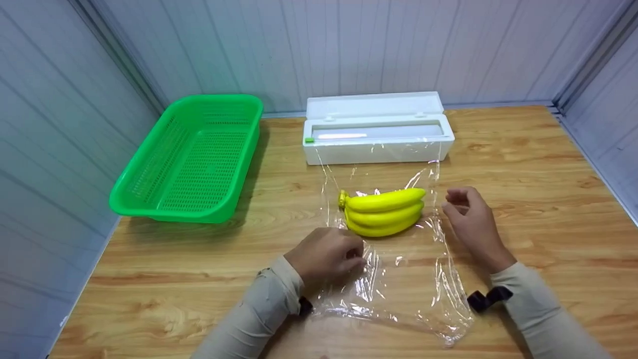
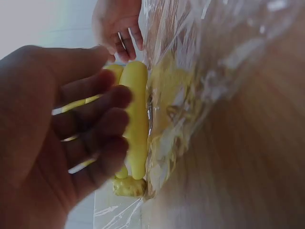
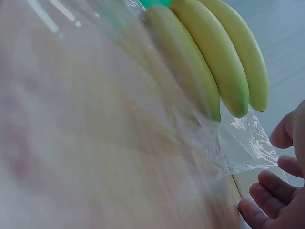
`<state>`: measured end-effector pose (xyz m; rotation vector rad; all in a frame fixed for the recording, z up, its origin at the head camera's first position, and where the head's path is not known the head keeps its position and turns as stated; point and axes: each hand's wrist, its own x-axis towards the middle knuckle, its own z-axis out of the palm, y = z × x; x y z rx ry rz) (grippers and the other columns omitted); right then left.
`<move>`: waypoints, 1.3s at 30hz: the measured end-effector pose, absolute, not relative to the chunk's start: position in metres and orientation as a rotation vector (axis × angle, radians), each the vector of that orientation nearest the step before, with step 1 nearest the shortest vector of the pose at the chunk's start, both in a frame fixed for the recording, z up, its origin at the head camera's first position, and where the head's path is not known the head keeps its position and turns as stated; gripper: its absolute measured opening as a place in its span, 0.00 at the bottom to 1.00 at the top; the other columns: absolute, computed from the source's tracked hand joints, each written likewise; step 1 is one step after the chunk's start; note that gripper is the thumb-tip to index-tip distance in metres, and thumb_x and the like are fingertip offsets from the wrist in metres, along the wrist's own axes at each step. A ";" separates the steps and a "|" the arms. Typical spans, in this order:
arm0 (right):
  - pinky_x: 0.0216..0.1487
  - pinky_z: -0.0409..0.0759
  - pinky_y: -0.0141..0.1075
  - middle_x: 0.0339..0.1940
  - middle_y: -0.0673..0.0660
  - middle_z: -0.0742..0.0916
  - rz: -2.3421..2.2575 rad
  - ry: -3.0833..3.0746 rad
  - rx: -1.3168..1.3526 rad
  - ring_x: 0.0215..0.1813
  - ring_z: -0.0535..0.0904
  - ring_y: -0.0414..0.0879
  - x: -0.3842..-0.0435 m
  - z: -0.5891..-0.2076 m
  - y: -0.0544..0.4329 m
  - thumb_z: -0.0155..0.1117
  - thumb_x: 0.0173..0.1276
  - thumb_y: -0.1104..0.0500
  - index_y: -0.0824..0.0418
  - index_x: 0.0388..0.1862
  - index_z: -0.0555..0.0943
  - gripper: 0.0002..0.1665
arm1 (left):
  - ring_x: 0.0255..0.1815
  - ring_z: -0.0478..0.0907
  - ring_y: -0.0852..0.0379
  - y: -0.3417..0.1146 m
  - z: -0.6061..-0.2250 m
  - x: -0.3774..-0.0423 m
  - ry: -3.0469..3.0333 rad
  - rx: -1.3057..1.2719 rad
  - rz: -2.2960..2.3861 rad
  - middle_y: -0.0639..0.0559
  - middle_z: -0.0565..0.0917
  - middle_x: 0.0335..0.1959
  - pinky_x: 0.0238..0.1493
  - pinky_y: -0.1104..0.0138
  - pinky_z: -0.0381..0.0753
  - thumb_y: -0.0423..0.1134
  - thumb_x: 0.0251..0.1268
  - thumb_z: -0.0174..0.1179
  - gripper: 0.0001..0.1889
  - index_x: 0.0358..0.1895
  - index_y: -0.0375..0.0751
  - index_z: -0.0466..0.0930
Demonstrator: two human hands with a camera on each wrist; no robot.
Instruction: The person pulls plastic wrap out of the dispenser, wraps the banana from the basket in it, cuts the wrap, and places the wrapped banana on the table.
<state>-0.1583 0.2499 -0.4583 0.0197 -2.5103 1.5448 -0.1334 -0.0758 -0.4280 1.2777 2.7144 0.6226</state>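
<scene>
A bunch of yellow bananas (image 1: 384,212) lies on a sheet of clear plastic wrap (image 1: 398,279), its stem end to the left. The wrap runs out of a white wrap dispenser box (image 1: 379,152) with its lid up. My left hand (image 1: 326,254) hovers over the wrap's left side, just in front of the stem end. In the left wrist view its fingers (image 2: 114,124) are loosely bent beside the bananas and hold nothing. To the right of the banana tips is my right hand (image 1: 473,224), fingers relaxed and apart from the fruit. The right wrist view shows wrap edge (image 3: 257,162) near its fingertips.
A green plastic basket (image 1: 239,192) stands at the back left of the wooden table (image 1: 548,199). A small green slider (image 1: 309,140) sits at the left end of the dispenser. Pale panel walls (image 1: 369,50) close off the back and both sides.
</scene>
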 end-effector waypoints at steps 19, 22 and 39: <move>0.33 0.79 0.29 0.37 0.61 0.85 1.515 -2.499 0.104 0.34 0.79 0.46 -0.134 -0.466 0.240 0.62 0.74 0.63 0.67 0.46 0.82 0.09 | 0.25 0.70 0.64 -0.073 -0.429 -0.118 2.532 1.149 0.392 0.64 0.73 0.25 0.26 0.70 0.69 0.66 0.42 0.75 0.25 0.24 0.54 0.74; 0.33 0.78 0.29 0.37 0.61 0.84 1.518 -2.512 0.105 0.35 0.78 0.45 -0.133 -0.466 0.239 0.61 0.74 0.62 0.67 0.48 0.80 0.09 | 0.27 0.68 0.63 -0.072 -0.428 -0.117 2.553 1.202 0.339 0.63 0.71 0.26 0.28 0.69 0.67 0.68 0.39 0.75 0.27 0.24 0.53 0.73; 0.22 0.74 0.32 0.26 0.58 0.79 1.768 -2.324 0.368 0.24 0.74 0.46 -0.122 -0.464 0.237 0.62 0.67 0.75 0.69 0.36 0.76 0.05 | 0.30 0.69 0.63 -0.071 -0.426 -0.117 2.543 1.215 0.292 0.64 0.71 0.30 0.33 0.68 0.69 0.59 0.51 0.73 0.20 0.27 0.55 0.73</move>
